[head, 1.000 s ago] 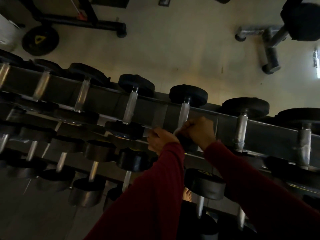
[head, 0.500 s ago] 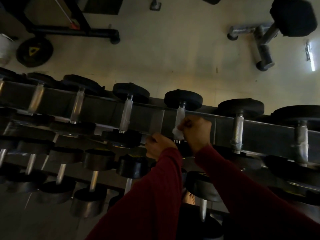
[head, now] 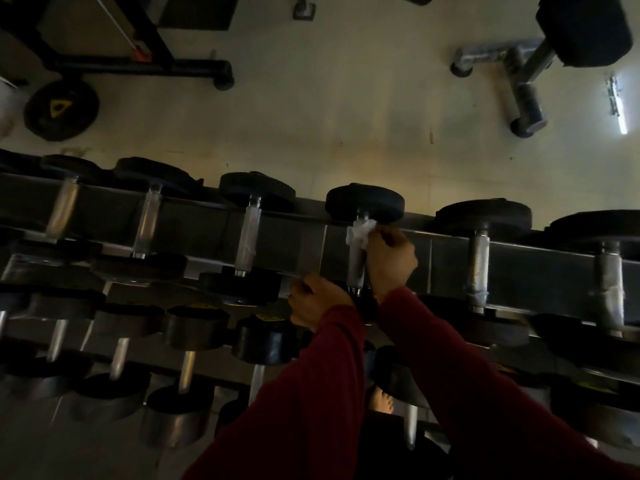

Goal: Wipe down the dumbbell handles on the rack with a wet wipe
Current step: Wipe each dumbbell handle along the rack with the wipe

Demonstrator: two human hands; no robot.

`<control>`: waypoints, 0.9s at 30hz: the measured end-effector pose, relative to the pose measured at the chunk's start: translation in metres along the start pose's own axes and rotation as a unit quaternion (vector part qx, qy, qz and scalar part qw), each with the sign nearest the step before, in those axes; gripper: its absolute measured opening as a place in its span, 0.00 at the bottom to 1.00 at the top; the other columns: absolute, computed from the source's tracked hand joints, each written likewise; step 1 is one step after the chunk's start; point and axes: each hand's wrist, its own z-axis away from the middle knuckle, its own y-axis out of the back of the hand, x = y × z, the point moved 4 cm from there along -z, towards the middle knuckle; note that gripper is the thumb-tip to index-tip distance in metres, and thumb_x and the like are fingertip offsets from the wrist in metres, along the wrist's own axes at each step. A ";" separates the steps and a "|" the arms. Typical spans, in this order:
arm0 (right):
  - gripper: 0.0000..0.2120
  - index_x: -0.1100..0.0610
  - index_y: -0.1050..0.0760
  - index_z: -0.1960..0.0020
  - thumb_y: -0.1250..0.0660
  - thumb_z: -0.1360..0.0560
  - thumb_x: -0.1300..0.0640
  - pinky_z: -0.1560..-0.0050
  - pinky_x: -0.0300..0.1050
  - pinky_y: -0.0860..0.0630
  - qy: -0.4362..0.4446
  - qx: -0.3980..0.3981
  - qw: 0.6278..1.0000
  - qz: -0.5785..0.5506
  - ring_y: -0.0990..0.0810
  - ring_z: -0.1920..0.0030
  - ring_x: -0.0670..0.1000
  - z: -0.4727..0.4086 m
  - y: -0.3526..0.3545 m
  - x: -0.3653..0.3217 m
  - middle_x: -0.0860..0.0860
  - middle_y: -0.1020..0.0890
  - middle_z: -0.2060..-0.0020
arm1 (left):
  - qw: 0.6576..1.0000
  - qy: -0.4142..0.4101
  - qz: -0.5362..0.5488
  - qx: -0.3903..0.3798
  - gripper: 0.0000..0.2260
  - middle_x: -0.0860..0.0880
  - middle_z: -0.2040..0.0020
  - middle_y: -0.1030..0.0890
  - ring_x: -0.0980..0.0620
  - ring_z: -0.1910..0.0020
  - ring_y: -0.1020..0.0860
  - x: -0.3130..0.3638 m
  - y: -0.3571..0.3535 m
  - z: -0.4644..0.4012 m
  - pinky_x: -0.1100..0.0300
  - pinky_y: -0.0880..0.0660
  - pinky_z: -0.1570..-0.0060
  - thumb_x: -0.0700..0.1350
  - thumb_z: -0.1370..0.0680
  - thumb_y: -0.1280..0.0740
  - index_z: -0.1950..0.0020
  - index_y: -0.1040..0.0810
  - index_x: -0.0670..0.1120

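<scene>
White wet wipe [head: 360,233] sits pinched in your right hand [head: 389,259] at the far end of the dumbbell handle [head: 356,268], top shelf of the rack [head: 204,233], mid-row. Wrap it round & drag nearward w/ a twist. Left hand [head: 317,303] is curled on the near weight head; can't tell how tightly, keep it steady.
</scene>
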 end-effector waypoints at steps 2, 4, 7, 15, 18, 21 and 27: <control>0.10 0.51 0.18 0.51 0.32 0.22 0.46 0.56 0.31 0.26 0.051 -0.018 0.998 0.037 0.21 0.61 0.38 0.006 -0.002 -0.004 0.43 0.19 0.60 | 1.000 0.002 0.004 -0.003 0.13 0.40 0.43 0.23 0.40 0.40 0.31 -0.002 -0.002 -0.001 0.58 0.38 0.49 0.48 0.20 0.40 0.45 0.20 0.43; 0.11 0.54 0.19 0.54 0.32 0.22 0.47 0.56 0.34 0.26 0.073 0.004 0.994 0.077 0.22 0.64 0.41 0.003 -0.001 -0.005 0.44 0.19 0.62 | 1.000 0.005 0.010 -0.001 0.12 0.40 0.44 0.22 0.41 0.40 0.31 -0.003 -0.002 -0.002 0.57 0.36 0.49 0.49 0.21 0.39 0.46 0.20 0.44; 0.06 0.53 0.20 0.59 0.28 0.24 0.53 0.53 0.40 0.20 -0.028 0.009 0.999 -0.023 0.18 0.60 0.43 -0.011 0.000 -0.004 0.47 0.16 0.60 | 1.000 0.000 0.017 -0.004 0.12 0.40 0.45 0.22 0.41 0.40 0.31 -0.002 -0.002 -0.001 0.58 0.39 0.51 0.49 0.21 0.39 0.47 0.20 0.44; 0.05 0.57 0.21 0.49 0.29 0.24 0.59 0.65 0.41 0.21 -0.258 -0.112 0.939 -0.200 0.16 0.56 0.50 -0.030 -0.007 0.001 0.54 0.16 0.55 | 0.999 -0.011 0.025 -0.018 0.07 0.44 0.50 0.22 0.43 0.43 0.29 -0.001 -0.001 0.001 0.58 0.39 0.54 0.49 0.21 0.39 0.54 0.23 0.49; 0.02 0.54 0.18 0.55 0.27 0.25 0.55 0.55 0.42 0.20 -0.084 -0.020 0.994 -0.066 0.17 0.57 0.46 -0.020 -0.003 -0.005 0.48 0.15 0.59 | 1.000 -0.001 0.019 -0.014 0.06 0.42 0.50 0.22 0.42 0.43 0.30 -0.004 -0.004 -0.003 0.52 0.32 0.50 0.52 0.24 0.39 0.59 0.26 0.53; 0.04 0.54 0.17 0.53 0.28 0.25 0.54 0.49 0.43 0.20 -0.046 0.003 0.998 -0.036 0.18 0.57 0.42 -0.015 -0.006 -0.002 0.47 0.16 0.58 | 1.000 0.003 0.009 -0.012 0.06 0.41 0.50 0.21 0.42 0.44 0.30 -0.005 -0.005 -0.004 0.54 0.33 0.50 0.52 0.24 0.38 0.58 0.26 0.52; 0.02 0.55 0.19 0.54 0.28 0.25 0.57 0.61 0.37 0.22 -0.186 -0.078 0.970 -0.132 0.17 0.57 0.46 -0.028 -0.002 -0.001 0.51 0.15 0.57 | 1.000 0.003 0.028 -0.013 0.05 0.43 0.50 0.22 0.44 0.44 0.29 -0.005 -0.005 -0.002 0.55 0.36 0.53 0.51 0.23 0.37 0.58 0.27 0.53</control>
